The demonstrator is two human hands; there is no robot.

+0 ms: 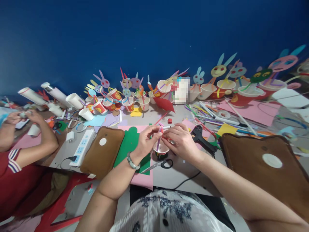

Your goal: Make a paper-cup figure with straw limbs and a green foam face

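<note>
Both hands meet over a white paper cup [162, 149] in the middle of the table. My left hand [145, 141], with a bracelet on its wrist, pinches a narrow purple strip [158, 145] that reaches down into the cup. The fingers of my right hand [181, 140] are bent together close to the strip's top, by a small pink-red piece; what they grip is partly hidden. Black-handled scissors [166, 163] lie just in front of the cup, blades toward the left. To the right of my right hand rests a black glue gun [202, 138].
Rabbit-faced cups [126, 103] line the back against the blue wall. Green paper [130, 145] and a brown cushion-like pad [102, 151] lie left, near a power strip [83, 148]. Another brown pad [253, 170] and pens [214, 112] are right. A co-worker [29, 154] works at far left.
</note>
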